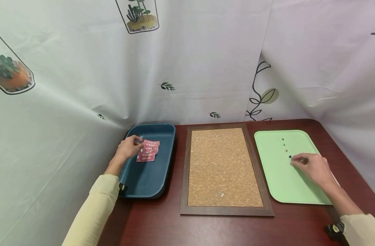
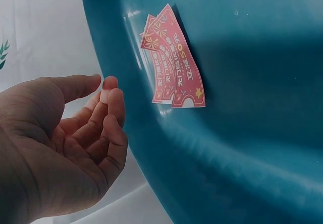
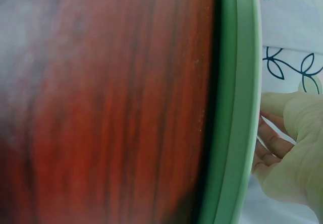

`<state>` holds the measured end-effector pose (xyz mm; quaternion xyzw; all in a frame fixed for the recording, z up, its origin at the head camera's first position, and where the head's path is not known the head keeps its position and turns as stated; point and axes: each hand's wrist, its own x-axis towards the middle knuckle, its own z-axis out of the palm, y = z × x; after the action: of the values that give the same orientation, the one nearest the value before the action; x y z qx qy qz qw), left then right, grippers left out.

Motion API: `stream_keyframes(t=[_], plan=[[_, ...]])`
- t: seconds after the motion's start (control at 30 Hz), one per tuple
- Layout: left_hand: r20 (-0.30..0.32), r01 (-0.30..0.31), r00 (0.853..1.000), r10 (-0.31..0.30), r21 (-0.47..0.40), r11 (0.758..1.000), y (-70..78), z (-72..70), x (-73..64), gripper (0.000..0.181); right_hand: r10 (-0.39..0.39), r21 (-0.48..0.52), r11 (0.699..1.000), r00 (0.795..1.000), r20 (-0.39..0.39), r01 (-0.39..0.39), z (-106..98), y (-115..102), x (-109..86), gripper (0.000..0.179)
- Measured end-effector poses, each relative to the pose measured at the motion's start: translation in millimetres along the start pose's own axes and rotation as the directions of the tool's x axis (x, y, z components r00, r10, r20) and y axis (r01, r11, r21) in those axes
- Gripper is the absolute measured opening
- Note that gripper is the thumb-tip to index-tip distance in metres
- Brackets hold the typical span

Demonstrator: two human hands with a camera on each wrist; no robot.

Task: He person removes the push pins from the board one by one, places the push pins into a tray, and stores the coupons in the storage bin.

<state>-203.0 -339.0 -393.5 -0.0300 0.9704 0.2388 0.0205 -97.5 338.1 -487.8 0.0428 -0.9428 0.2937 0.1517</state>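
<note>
Several red paper coupons (image 1: pixel 148 151) with pale printing lie fanned and overlapping in a dark blue tray (image 1: pixel 141 188). My left hand (image 1: pixel 129 147) hovers at the tray's left side, its fingers loosely bent. In the left wrist view, that hand (image 2: pixel 75 133) stands apart from the coupons (image 2: pixel 176 65), its palm showing. Over the green tray (image 1: pixel 286 184), my right hand (image 1: pixel 313 167) has thumb and forefinger close together right beside a dark pin (image 1: pixel 290 156). Whether they pinch something I cannot tell. The tray's rim (image 3: pixel 242 82) hides part of the right fingertips in the right wrist view.
Between the trays lies a cork board (image 1: pixel 221 167) in a brown wooden frame (image 1: pixel 227 212). Other small pins (image 1: pixel 284 145) form a row on the green tray. All rests on a dark red wooden table (image 1: pixel 163 225), with patterned white cloth (image 1: pixel 206 68) behind and beside it.
</note>
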Motion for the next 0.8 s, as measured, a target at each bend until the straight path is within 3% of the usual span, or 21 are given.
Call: stream_keyframes(t=[0.5,0.8], plan=[[0.004,-0.006,1.0,0.006,-0.003,1.0,-2.9,0.7,-0.1,0.033,0.027,0.019,0.999,0.999,0.02,-0.028,-5.0,5.8,-2.3,0.009],[-0.015,-0.007,1.0,0.007,-0.002,1.0,-5.0,-1.9,-2.8,0.032,0.094,0.097,0.99,0.994,0.06,-0.1,-14.0,12.2,-5.0,0.025]])
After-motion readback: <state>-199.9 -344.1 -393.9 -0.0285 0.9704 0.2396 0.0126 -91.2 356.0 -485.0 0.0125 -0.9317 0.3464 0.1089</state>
